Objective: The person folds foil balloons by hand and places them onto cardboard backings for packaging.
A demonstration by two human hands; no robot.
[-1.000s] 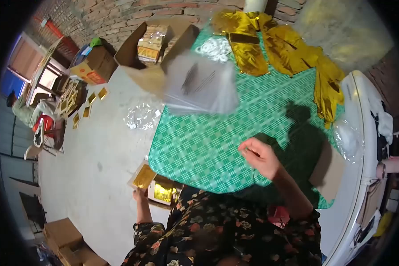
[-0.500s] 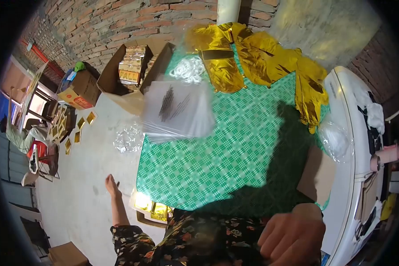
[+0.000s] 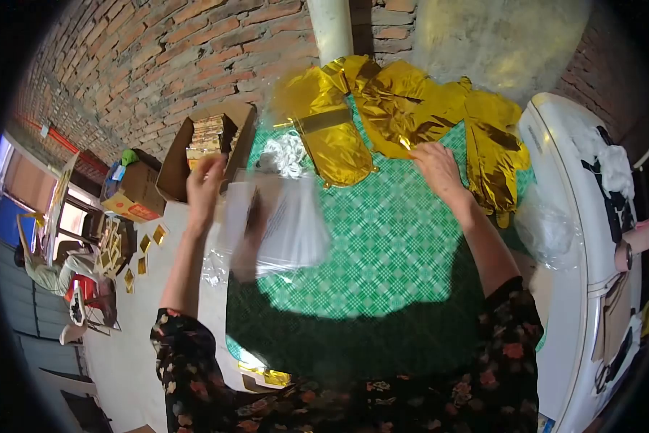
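My right hand reaches over the table to the lower edge of a flat gold foil balloon. Its thumb and fingertips pinch the shiny edge. More gold foil balloons, one on the left and one on the right, lie alongside. My left hand is raised in front of the cardboard box, left of the clear plastic bags. Its fingers are loosely bent and apart, with nothing visible in them. A bundle of white string lies behind the bags.
The table has a green checked cloth. An open cardboard box of packed cards stands at the back left. A white appliance and a crumpled clear bag are on the right. Another person sits at the far left.
Both hands have moved forward: my right hand from near my lap to the gold foil, my left hand up from beside the table. The camera view has shifted slightly.
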